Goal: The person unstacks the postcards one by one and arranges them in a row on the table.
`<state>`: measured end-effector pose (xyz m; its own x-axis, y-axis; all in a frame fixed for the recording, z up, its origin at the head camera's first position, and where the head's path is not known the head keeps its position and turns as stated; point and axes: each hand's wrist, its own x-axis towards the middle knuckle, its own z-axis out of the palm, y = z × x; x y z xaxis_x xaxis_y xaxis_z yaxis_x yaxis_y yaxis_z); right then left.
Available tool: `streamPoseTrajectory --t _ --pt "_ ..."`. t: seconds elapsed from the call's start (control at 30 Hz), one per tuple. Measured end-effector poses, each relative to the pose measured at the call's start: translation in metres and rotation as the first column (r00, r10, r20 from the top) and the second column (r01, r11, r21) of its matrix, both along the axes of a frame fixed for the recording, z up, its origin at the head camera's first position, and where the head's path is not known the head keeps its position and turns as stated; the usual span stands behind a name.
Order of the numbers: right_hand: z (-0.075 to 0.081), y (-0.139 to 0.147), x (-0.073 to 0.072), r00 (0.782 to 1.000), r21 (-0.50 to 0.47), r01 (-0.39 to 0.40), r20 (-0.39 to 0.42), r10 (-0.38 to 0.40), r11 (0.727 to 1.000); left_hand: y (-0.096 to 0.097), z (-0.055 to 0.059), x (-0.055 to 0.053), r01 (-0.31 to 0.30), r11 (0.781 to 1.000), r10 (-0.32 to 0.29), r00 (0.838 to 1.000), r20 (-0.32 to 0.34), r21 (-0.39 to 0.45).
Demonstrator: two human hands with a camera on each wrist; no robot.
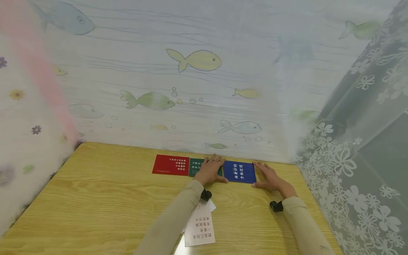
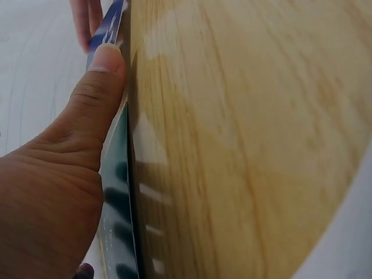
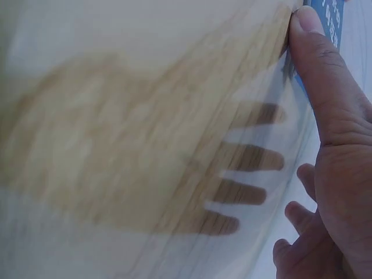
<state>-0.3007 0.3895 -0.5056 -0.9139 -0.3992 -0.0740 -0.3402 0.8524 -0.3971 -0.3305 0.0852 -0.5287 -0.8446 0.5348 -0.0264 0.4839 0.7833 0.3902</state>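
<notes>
A blue card (image 1: pixel 239 172) with white lettering lies at the right end of a row on the table, between the two hands. My left hand (image 1: pixel 210 170) lies over the green card (image 1: pixel 196 168), covering much of it, with the thumb reaching to the blue card's lower left corner. At the blue card's right edge is my right hand (image 1: pixel 270 178), its thumb at the lower corner and its fingertips near the upper one. In the left wrist view, the left thumb (image 2: pixel 96 96) extends straight along the cards. A red card (image 1: pixel 171 165) joins the row on the left.
Pale cards (image 1: pixel 200 227) with printed lettering overlap each other nearer the front, partly under the left forearm. The wood-grain table (image 1: pixel 105 191) meets a fish-patterned curtain (image 1: pixel 191 117) behind the row. Flowered lace (image 1: pixel 357 198) hangs along the right side.
</notes>
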Motion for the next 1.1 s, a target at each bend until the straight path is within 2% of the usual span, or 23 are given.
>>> streamPoseTrajectory --t 0.17,0.43,0.8,0.9,1.1 --pt "0.002 -0.003 -0.004 0.999 0.016 0.011 0.035 -0.012 1.000 -0.002 0.000 -0.003 0.001 1.000 -0.001 1.000 0.010 0.013" --pt "0.007 -0.008 -0.010 0.996 0.088 -0.002 0.088 -0.005 0.996 -0.004 -0.003 -0.004 0.015 1.000 -0.015 1.000 0.005 -0.015" --pt "0.000 -0.005 -0.009 0.991 0.029 0.023 0.132 -0.027 0.999 -0.002 -0.006 -0.003 0.025 0.998 -0.026 1.000 -0.012 -0.060" --pt "-0.001 -0.006 -0.007 0.993 0.015 0.021 0.116 -0.022 1.000 -0.001 -0.007 -0.004 0.023 0.997 -0.024 0.999 -0.020 -0.077" --pt "-0.006 -0.004 -0.005 0.999 -0.016 -0.023 0.029 0.023 1.000 -0.001 -0.005 -0.005 0.026 0.997 -0.027 1.000 -0.005 -0.073"
